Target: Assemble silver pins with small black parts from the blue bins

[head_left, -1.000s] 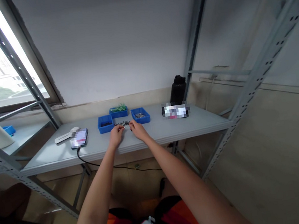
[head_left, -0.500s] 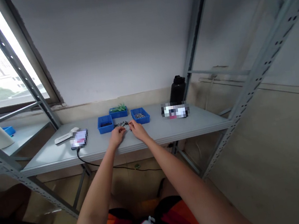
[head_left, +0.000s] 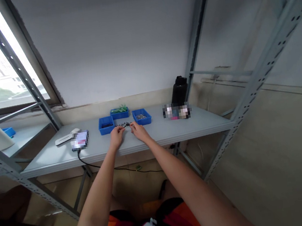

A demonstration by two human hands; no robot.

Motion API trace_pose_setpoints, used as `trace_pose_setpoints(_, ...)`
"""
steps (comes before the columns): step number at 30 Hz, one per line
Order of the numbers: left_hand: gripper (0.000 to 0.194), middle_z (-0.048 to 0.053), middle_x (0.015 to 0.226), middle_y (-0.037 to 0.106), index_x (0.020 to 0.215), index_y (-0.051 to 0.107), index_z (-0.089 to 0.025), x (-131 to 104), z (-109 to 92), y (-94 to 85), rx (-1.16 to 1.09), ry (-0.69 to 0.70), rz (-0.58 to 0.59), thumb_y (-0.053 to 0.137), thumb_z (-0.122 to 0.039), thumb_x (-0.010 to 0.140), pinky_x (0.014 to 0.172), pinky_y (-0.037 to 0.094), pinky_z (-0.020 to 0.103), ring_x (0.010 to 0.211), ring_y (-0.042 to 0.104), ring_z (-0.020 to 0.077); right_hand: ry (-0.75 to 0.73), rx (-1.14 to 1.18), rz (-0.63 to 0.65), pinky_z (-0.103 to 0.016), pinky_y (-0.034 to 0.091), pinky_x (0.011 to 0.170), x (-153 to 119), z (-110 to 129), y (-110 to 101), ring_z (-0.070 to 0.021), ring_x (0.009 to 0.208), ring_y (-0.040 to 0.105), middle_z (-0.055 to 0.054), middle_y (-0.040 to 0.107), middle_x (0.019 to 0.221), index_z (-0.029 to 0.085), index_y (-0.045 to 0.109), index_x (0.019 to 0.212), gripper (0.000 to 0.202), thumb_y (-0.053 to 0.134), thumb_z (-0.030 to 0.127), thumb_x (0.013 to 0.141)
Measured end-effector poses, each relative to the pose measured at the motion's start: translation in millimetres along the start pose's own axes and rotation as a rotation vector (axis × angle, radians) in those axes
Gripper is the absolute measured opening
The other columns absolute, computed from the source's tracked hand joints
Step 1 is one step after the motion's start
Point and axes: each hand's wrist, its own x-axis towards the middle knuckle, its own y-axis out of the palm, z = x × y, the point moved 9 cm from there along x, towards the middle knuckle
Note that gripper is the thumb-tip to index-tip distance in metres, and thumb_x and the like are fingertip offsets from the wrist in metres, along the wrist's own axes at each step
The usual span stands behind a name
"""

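Left hand (head_left: 117,134) and right hand (head_left: 139,130) face each other near the front edge of the grey shelf (head_left: 167,128) in the head view, fingers drawn in narrowly toward the thumbs, with a slim gap between the two sets of fingertips; whether either pinches a piece is too small to tell. Just beyond the fingertips, a cluster of small dark and silvery pieces (head_left: 125,124) lies on the shelf, between two of three blue containers. The left tray (head_left: 108,131) holds dark contents, hard to make out; the back tray (head_left: 120,115) holds slender green pieces (head_left: 122,108), some rising above its rim; the right tray (head_left: 144,121) holds many small silvery pieces (head_left: 140,116). Compared with half a second ago, the left hand sits slightly farther left, the right hand and trays match, and the pixelated screen (head_left: 176,113) before the black bottle (head_left: 180,92) looks darker.
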Motion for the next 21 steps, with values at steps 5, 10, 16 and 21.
trace_pose_setpoints(5,0.011,0.01,0.087,0.073,0.081,0.07,-0.013,-1.0,-3.0,-5.1,-0.01,-0.026,-0.029,0.062,-0.021,0.08,0.08,0.048,0.031,0.077,0.062,0.0188,0.038,-0.006,0.041,-0.025,0.045,0.075,-2.0,-0.6,3.7,-0.017,0.076,0.064,-0.001,0.068,0.077,0.021,0.06,0.103,0.017,0.045,0.024,0.095)
trace_pose_setpoints(10,0.012,0.009,0.087,0.073,0.081,0.07,-0.013,-2.0,-6.2,-6.7,-0.026,-0.032,-0.036,0.061,-0.022,0.08,0.079,0.048,0.03,0.077,0.062,0.0183,0.011,-0.091,0.104,-0.027,0.044,0.077,-4.5,6.9,7.3,-0.0191,0.081,0.064,-0.003,0.069,0.078,0.021,0.062,0.104,0.018,0.047,0.022,0.096)
trace_pose_setpoints(16,0.015,0.008,0.086,0.073,0.082,0.07,-0.015,-2.3,-7.7,-2.7,-0.064,0.021,-0.026,0.062,-0.028,0.08,0.078,0.048,0.03,0.075,0.061,0.018,-0.077,-0.218,0.14,-0.029,0.046,0.079,-7.9,17.0,11.4,-0.0217,0.089,0.064,-0.009,0.07,0.096,0.021,0.065,0.105,0.02,0.047,0.024,0.096)
trace_pose_setpoints(21,0.017,0.008,0.086,0.073,0.082,0.071,-0.016,-1.7,-5.0,-2.0,-0.058,0.017,-0.025,0.063,-0.03,0.08,0.078,0.049,0.031,0.075,0.061,0.0181,-0.143,-0.243,0.128,-0.029,0.045,0.081,-8.7,21.1,13.6,-0.0205,0.094,0.063,-0.009,0.068,0.106,0.02,0.065,0.104,0.022,0.045,0.024,0.097)
